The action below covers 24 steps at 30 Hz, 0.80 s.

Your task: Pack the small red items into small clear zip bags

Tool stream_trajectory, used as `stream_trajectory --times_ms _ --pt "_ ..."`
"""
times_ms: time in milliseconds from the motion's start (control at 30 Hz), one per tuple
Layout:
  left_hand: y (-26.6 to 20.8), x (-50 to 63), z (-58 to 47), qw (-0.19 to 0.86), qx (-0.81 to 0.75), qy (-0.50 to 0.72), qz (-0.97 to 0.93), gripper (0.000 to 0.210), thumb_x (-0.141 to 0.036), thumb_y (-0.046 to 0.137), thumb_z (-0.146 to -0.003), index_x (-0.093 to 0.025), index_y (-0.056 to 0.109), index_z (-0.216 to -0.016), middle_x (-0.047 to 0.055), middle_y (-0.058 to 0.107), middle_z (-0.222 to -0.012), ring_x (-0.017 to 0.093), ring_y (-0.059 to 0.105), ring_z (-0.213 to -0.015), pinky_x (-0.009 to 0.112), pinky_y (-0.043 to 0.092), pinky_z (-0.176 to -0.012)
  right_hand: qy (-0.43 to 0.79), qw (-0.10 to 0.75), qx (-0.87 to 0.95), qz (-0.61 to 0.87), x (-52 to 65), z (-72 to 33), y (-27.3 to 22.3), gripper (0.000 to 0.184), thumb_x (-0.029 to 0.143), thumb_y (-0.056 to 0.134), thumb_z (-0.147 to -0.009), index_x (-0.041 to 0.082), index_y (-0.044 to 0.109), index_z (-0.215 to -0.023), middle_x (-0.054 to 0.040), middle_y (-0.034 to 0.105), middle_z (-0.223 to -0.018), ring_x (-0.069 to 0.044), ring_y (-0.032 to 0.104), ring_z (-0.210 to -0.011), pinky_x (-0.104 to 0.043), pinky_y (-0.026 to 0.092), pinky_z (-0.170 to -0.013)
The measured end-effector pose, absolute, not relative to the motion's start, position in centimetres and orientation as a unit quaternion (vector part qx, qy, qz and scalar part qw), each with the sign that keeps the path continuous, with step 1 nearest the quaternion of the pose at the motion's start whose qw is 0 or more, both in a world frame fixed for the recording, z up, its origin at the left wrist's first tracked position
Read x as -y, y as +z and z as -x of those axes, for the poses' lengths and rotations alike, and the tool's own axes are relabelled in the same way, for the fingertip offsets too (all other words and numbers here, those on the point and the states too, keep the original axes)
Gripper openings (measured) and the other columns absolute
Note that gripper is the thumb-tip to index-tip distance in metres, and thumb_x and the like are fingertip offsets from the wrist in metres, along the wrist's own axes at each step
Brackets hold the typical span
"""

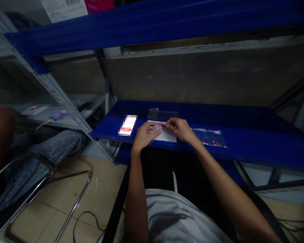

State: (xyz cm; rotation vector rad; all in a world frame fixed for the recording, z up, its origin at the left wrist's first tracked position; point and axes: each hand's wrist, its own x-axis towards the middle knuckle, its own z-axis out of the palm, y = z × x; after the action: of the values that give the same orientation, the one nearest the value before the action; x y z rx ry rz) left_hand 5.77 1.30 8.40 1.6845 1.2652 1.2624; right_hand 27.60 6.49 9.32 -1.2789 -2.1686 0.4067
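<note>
A small clear bag (155,128) is pinched between the left hand (143,136) and the right hand (180,129) at the centre of the frame, just above a white sheet of paper (167,135) that lies on the blue shelf (243,141). Both hands are closed on the bag, fingertips together on its edges; its contents cannot be made out. Just left of the hands a lit phone (128,125) lies flat on the shelf. Behind the hands an empty-looking clear sleeve (162,114) is seen, and to the right of them a second clear bag (211,137) holding small pink pieces lies flat. Nothing stands between the hands and the bag.

The scene is dim. A higher blue shelf beam (142,27) crosses the top of the frame. At the left edge another person's knee in jeans (48,152) and a metal chair frame (66,189) are seen over a tiled floor.
</note>
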Motion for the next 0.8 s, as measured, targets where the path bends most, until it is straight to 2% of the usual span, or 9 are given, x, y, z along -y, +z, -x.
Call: stream_trajectory --times_ms 100,333,500,567,633,800 --pt "8.5 -1.3 -6.0 0.372 -0.467 0.474 -0.647 0.044 -0.041 0.085 -0.080 -0.020 0.076 -0.117 0.010 0.077 -0.115 0.022 0.072 -0.100 0.030 0.056 -0.083 0.206 0.323 0.813 0.439 -5.3 -27.2 11.2 0.017 0.028 0.063 -0.094 0.017 0.076 -0.096 -0.0054 0.078 -0.090 -0.019 0.067 -0.081 -0.027 0.043 -0.074" --pt "8.9 -1.0 -6.2 0.407 -0.433 0.455 -0.663 0.046 -0.043 0.083 -0.081 -0.020 0.075 -0.121 0.009 0.079 -0.111 0.022 0.074 -0.097 0.029 0.057 -0.080 0.242 0.304 0.837 0.385 -4.3 -26.3 13.4 0.018 0.028 0.064 -0.092 0.018 0.078 -0.094 -0.0061 0.078 -0.093 -0.020 0.068 -0.084 -0.028 0.045 -0.075" --pt "9.4 -0.7 -6.2 0.402 -0.438 0.453 -0.664 0.045 -0.043 0.082 -0.081 -0.020 0.076 -0.120 0.008 0.079 -0.109 0.021 0.073 -0.095 0.027 0.056 -0.077 0.266 0.368 0.806 0.379 -4.7 -27.1 12.9 0.024 0.035 0.059 -0.096 0.017 0.076 -0.099 -0.0065 0.077 -0.095 -0.020 0.067 -0.083 -0.029 0.047 -0.076" --pt "9.6 -0.6 -6.1 0.397 -0.449 0.449 -0.663 0.045 -0.044 0.082 -0.081 -0.020 0.076 -0.119 0.007 0.079 -0.106 0.022 0.073 -0.094 0.027 0.056 -0.075 0.263 0.371 0.790 0.412 -5.3 -27.6 11.9 0.023 0.032 0.058 -0.096 0.017 0.075 -0.101 -0.0055 0.077 -0.090 -0.019 0.066 -0.076 -0.028 0.046 -0.070" --pt "9.7 -0.6 -6.0 0.391 -0.460 0.450 -0.658 0.044 -0.044 0.082 -0.080 -0.020 0.077 -0.117 0.007 0.079 -0.102 0.022 0.073 -0.093 0.027 0.056 -0.073 0.235 0.339 0.791 0.452 -6.2 -27.9 10.4 0.018 0.025 0.059 -0.094 0.017 0.075 -0.098 -0.0050 0.077 -0.087 -0.018 0.066 -0.073 -0.027 0.045 -0.069" --pt "9.7 -0.6 -5.7 0.376 -0.480 0.455 -0.649 0.045 -0.045 0.083 -0.079 -0.018 0.077 -0.115 0.009 0.078 -0.104 0.022 0.072 -0.091 0.027 0.055 -0.071 0.157 0.256 0.811 0.502 -7.7 -27.4 6.9 0.023 0.005 0.058 -0.088 0.015 0.076 -0.098 -0.0094 0.079 -0.099 -0.021 0.071 -0.091 -0.026 0.046 -0.080"
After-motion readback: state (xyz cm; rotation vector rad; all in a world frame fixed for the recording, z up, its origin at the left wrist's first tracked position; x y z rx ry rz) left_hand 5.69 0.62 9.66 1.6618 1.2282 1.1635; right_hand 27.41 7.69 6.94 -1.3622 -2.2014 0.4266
